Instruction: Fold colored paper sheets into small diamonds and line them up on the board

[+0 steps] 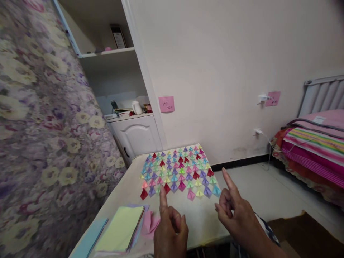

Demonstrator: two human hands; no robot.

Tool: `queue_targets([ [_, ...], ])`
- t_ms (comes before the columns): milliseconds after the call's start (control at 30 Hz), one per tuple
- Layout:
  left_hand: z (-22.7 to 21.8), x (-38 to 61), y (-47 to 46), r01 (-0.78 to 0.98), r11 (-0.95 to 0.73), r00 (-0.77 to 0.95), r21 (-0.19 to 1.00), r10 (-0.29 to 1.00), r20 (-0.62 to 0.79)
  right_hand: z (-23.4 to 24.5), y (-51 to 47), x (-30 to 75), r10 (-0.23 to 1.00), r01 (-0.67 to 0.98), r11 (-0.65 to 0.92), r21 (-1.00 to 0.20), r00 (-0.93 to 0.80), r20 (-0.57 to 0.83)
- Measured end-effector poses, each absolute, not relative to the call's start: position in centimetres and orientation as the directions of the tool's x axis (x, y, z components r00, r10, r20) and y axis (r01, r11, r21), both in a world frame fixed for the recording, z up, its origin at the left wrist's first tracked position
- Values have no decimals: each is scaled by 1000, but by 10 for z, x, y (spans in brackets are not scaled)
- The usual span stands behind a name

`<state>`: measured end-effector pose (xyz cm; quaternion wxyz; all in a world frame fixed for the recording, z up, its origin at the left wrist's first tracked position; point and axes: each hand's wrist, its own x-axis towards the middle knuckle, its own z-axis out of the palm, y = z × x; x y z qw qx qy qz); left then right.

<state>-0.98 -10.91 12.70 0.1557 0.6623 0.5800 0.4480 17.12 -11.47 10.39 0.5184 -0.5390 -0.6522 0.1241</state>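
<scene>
Many small folded paper pieces [178,172] in red, pink, purple, blue, green and yellow lie in rows on the white table [126,190]. My left hand [170,229] hovers near the front row, index finger pointing up, other fingers curled, holding nothing. My right hand [236,211] is raised right of the rows, index finger extended, the rest curled. A stack of coloured paper sheets [120,229] lies at the near left, with a pink folded sheet [150,224] beside my left hand.
A floral curtain [40,125] hangs along the left. A white cabinet [135,136] and shelves stand behind the table. Pink notes [166,104] are stuck on the wall. A bed with striped bedding [314,150] sits at the right.
</scene>
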Motion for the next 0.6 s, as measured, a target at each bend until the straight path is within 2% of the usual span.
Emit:
queue_targets([
  [200, 128, -9, -109, 612, -300, -63, 731, 904, 423, 107, -113, 174, 827, 565, 398, -723, 119, 549],
  [367, 118, -11, -100, 580, -344, -7, 738, 904, 427, 108, -115, 177, 848, 459, 389, -799, 160, 505],
  [500, 72, -22, -71, 607, -334, 137, 721, 938, 318, 85, -112, 196, 857, 431, 353, -830, 207, 472],
  [600, 25, -32, -46, 677, -244, 165, 694, 970, 179, 41, -111, 239, 845, 502, 194, -843, 351, 403],
])
